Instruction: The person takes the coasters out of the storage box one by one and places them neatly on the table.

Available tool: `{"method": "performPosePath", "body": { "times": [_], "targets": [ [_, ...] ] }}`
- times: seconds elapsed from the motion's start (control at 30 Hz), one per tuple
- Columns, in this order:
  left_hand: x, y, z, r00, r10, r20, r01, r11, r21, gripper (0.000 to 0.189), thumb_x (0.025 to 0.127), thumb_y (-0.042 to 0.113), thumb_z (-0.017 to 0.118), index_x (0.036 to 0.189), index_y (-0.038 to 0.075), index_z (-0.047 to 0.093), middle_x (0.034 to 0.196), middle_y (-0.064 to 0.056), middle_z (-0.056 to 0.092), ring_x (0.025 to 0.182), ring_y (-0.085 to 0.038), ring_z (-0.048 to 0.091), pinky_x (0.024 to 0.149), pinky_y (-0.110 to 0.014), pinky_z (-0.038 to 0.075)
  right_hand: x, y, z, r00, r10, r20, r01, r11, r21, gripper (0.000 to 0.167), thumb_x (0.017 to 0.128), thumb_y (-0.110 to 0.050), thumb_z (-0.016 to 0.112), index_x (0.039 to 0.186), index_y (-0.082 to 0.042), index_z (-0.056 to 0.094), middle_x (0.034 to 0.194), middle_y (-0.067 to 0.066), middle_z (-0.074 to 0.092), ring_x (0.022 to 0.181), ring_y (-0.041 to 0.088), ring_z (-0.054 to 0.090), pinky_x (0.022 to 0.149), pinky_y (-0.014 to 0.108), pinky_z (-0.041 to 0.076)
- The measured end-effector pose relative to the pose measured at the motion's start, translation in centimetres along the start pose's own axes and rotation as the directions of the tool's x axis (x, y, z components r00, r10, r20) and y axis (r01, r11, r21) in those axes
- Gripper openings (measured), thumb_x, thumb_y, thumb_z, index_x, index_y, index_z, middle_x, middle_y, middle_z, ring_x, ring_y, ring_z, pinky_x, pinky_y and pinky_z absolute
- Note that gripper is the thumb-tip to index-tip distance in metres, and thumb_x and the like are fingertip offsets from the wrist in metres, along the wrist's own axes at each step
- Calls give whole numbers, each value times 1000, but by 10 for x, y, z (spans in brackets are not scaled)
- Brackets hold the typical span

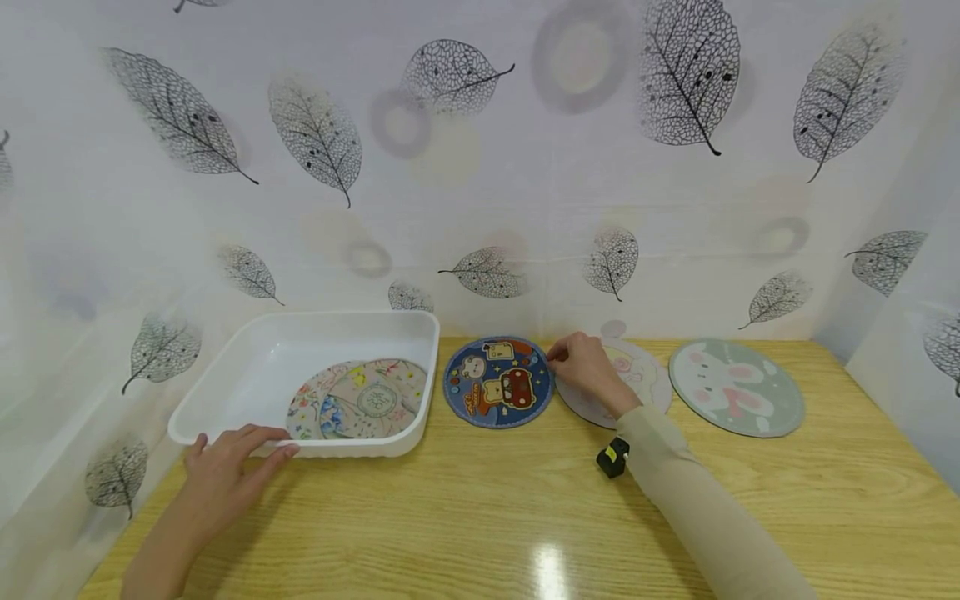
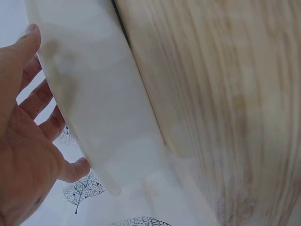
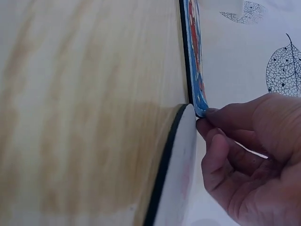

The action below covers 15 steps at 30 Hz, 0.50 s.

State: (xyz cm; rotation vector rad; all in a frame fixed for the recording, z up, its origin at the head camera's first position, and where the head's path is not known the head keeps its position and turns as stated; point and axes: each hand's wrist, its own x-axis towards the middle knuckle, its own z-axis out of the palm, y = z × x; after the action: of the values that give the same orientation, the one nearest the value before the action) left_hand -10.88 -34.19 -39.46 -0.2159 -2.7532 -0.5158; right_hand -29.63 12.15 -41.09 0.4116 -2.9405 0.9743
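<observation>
1. While my left grip [image 1: 228, 475] rests on the near rim of the white tray [image 1: 360, 329], its fingers spread apart, my right grip [image 1: 588, 367] is clamped on the edge of the round blue mat [image 1: 498, 383].
2. I see that blue mat on the wooden surface [image 1: 450, 508], just right of the tray, pinched on the side away from it.
3. Farther right of the tray, I see the pale mat [image 1: 647, 379], then the green rabbit mat [image 1: 737, 389].
4. Inside the tray, toward its right end, I make out two overlapping floral mats [image 1: 378, 402].
</observation>
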Motion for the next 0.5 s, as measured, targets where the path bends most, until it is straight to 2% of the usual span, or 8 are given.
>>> {"method": "performPosePath", "body": {
  "times": [0.2,0.5],
  "targets": [
    [0,0,1,1000,-3,4,3,1000,-5,22,97,32,70,109,13,75,113,-15,75,106,-47,63,96,-89,17,2,-1,1,1000,5,19,-4,999,-47,17,94,-9,69,103,2,78,102,17,77,95,31,71,86,45,59],
    [0,0,1,1000,-9,5,9,1000,-4,24,97,33,71,110,13,75,113,-15,75,107,-48,63,96,-89,17,3,0,2,1000,-1,15,2,998,-63,17,91,-9,69,102,1,78,100,17,77,87,28,72,77,41,60]
  ]
}}
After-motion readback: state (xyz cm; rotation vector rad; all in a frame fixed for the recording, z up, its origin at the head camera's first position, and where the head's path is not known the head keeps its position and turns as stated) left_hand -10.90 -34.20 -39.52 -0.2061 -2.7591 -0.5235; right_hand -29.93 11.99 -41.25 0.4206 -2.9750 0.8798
